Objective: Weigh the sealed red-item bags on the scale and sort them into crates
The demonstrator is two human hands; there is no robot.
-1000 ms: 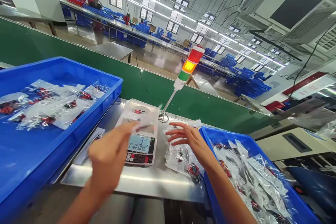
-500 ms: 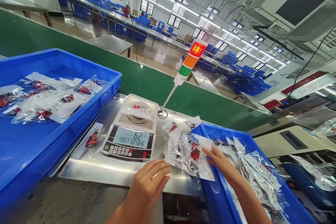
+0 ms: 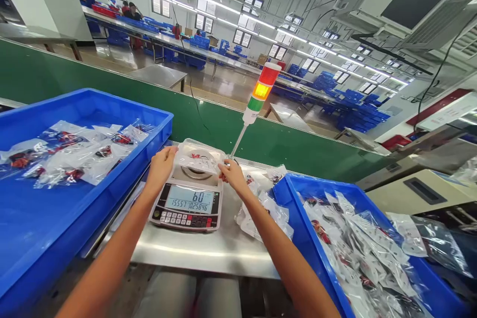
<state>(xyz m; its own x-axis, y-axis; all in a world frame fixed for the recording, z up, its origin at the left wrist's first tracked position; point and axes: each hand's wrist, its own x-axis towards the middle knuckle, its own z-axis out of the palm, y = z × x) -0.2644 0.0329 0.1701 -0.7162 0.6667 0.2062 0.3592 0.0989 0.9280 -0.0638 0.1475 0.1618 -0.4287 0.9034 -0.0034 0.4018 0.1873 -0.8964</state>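
A white counting scale (image 3: 188, 203) stands on a steel table (image 3: 208, 248), its display lit. On its pan lies a clear plastic bag (image 3: 196, 159) with red and black parts inside. My left hand (image 3: 161, 166) grips the bag's left edge, fingers closed. At the bag's right edge my right hand (image 3: 231, 174) pinches it. A loose pile of similar bags (image 3: 266, 208) lies on the steel just right of the scale, under my right forearm.
A blue bin (image 3: 156, 131) with several filled bags sits at the left; another blue bin (image 3: 298, 238) full of bags sits at the right. A signal tower light (image 3: 260, 92) stands behind the scale. A green conveyor belt (image 3: 223, 129) runs behind the table. People work at distant benches.
Both hands have moved up from the table's front edge to the scale and taken the bag on the pan by its two edges. The tower light went from red to amber.
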